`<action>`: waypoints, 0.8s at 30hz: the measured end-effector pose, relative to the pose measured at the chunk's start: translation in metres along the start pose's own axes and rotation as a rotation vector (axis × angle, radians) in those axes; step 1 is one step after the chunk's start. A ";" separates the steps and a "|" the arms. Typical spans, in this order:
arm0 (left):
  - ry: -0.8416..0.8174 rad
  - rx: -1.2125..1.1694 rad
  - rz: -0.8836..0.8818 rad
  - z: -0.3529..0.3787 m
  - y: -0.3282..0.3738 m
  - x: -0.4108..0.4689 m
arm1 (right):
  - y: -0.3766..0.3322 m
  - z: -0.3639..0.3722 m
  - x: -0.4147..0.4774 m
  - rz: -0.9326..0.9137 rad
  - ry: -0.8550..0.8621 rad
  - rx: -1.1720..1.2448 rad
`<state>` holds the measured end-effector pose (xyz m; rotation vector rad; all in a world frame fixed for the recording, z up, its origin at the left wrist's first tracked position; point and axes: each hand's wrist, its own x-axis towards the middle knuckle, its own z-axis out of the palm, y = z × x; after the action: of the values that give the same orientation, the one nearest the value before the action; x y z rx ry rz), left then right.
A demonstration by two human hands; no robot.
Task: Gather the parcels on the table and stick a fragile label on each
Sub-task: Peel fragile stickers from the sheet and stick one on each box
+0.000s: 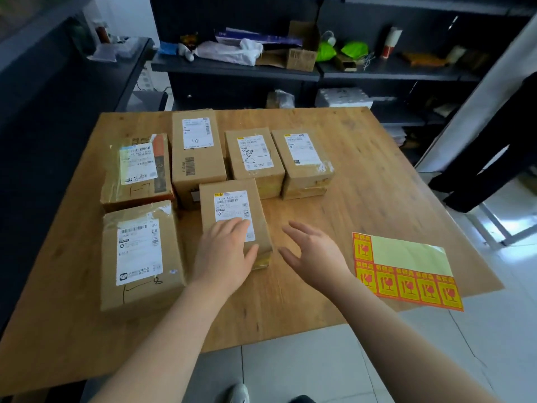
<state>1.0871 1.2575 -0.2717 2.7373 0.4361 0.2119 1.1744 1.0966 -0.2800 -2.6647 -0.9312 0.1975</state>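
Parcels (236, 219), brown cardboard, white-labelled

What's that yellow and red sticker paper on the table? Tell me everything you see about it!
The fragile label sheet lies flat near the right edge of the wooden table, with one corner hanging over that edge. Its pale yellow backing is mostly bare where labels are gone. Seven yellow labels with red borders and broken-glass symbols remain: two down its left side, five more along the bottom. Nothing touches it; the right hand hovers nearby.
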 end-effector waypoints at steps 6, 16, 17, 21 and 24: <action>-0.082 -0.029 0.167 0.035 0.067 0.007 | 0.072 -0.019 -0.037 0.153 0.026 -0.037; -0.312 0.041 0.201 0.136 0.167 0.035 | 0.217 -0.023 -0.059 0.358 -0.142 -0.061; -0.333 0.053 0.184 0.146 0.174 0.038 | 0.228 -0.021 -0.057 0.358 -0.168 -0.061; -0.414 0.077 0.102 0.183 0.191 0.043 | 0.261 -0.008 -0.043 0.307 -0.285 -0.088; -0.397 0.034 -0.031 0.204 0.201 0.042 | 0.281 0.004 -0.034 0.212 -0.326 -0.097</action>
<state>1.2223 1.0263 -0.3820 2.7091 0.3710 -0.3456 1.3108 0.8686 -0.3769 -2.8734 -0.7595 0.6681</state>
